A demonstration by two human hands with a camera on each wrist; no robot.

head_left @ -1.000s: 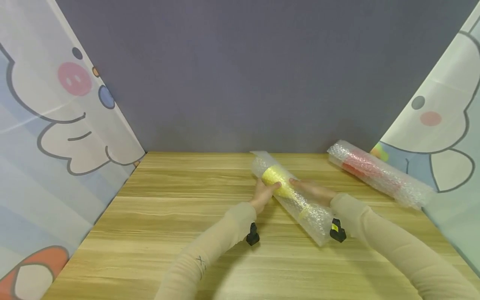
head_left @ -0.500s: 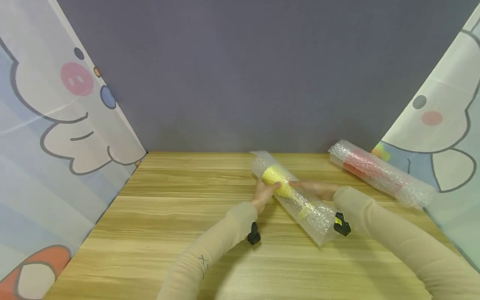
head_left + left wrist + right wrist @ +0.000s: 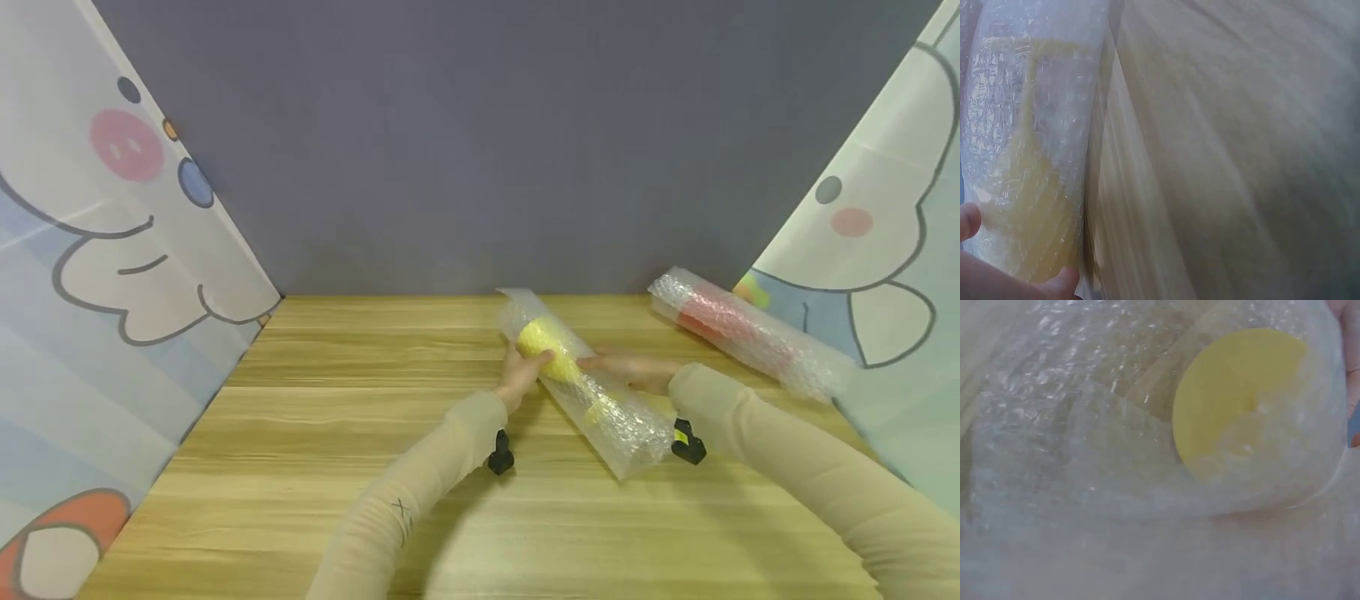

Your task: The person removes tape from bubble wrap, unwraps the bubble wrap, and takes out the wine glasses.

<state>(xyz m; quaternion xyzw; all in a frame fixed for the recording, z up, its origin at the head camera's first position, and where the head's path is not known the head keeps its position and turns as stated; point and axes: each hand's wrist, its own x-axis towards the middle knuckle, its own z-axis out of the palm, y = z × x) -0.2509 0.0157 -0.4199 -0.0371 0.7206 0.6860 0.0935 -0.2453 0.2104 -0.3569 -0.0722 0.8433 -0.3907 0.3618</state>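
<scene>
A bubble-wrap roll (image 3: 558, 392) lies slanted on the wooden table, with a yellow stemmed object (image 3: 546, 346) inside. My left hand (image 3: 519, 373) grips its left side, thumb on top; the left wrist view shows digits of that hand (image 3: 1010, 281) against the wrap, beside the yellow shape (image 3: 1041, 212). From the right, my right hand (image 3: 630, 369) holds the wrap, one digit over the top, the others partly hidden. In the right wrist view, a yellow disc (image 3: 1229, 400) shows through the roll's loose end, and part of the right hand (image 3: 1352, 356) is at the edge.
A second bubble-wrap roll with something red inside (image 3: 750, 329) lies at the table's back right. Behind the table (image 3: 285, 433) stands a grey panel (image 3: 465, 150). Cartoon-print sheets flank it at the left (image 3: 45, 333) and right (image 3: 900, 250).
The head view has shifted slightly. My right hand and wrist have moved a little to the right, and the near end of the wrap looks wider. My left hand keeps its hold.
</scene>
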